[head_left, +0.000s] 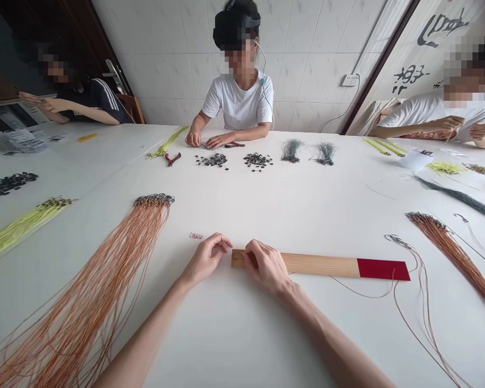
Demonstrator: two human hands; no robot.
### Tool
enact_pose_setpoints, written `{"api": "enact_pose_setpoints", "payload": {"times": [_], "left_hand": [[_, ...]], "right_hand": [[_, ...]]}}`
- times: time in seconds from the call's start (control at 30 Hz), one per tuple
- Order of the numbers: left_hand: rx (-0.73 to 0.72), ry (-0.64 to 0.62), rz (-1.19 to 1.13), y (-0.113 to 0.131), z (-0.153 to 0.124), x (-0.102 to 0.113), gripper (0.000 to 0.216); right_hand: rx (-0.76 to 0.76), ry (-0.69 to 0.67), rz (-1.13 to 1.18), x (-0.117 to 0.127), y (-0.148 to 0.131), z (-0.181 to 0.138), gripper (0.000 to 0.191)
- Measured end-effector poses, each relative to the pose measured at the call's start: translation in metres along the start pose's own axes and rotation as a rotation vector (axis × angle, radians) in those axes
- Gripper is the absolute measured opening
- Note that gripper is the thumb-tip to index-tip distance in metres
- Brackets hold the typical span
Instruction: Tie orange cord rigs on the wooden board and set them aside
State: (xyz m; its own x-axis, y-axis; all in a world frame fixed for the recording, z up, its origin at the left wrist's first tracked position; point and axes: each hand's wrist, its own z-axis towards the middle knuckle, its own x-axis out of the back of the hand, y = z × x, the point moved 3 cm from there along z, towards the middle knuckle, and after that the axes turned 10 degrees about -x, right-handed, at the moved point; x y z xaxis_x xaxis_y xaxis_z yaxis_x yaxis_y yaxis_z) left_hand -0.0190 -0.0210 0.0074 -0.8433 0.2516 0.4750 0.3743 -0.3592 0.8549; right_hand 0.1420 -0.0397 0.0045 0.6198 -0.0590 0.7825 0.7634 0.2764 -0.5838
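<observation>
Wooden strip (319,265) with red end (382,269): flat on white table (267,205), lengthwise left to right. Right hand (267,268) curled over left end of strip, fingertips pressed down on the wood. Left hand (205,262) just off same end, thumb and forefinger pinched shut; content of pinch too small to tell. Loose thin cord (422,302) looped beside red end, one strand trailing back along near edge of strip. Small pink tag (195,236) near left end, far side. Fan of orange cords (105,280) well left of strip; second orange bundle (456,253) well right of red end. Far beyond strip: piles of black parts (257,160), seated person in white shirt (238,102).
</observation>
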Motion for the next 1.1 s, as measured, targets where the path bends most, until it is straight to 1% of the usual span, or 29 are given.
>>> {"api": "enact_pose_setpoints", "payload": {"times": [0.43,0.77,1.1], "left_hand": [[-0.018,-0.006,-0.010,-0.0015,-0.0004,-0.0009,0.019],[-0.017,-0.005,-0.007,0.0003,-0.0005,-0.0002,0.023],[-0.023,-0.001,-0.009,-0.0006,-0.0003,-0.0005,0.021]], "right_hand": [[0.010,0.008,-0.012,-0.0008,0.0015,-0.0004,0.013],[-0.004,-0.011,-0.017,-0.0010,0.0010,0.0004,0.013],[-0.020,-0.030,0.006,0.0001,0.0009,0.0006,0.013]]}}
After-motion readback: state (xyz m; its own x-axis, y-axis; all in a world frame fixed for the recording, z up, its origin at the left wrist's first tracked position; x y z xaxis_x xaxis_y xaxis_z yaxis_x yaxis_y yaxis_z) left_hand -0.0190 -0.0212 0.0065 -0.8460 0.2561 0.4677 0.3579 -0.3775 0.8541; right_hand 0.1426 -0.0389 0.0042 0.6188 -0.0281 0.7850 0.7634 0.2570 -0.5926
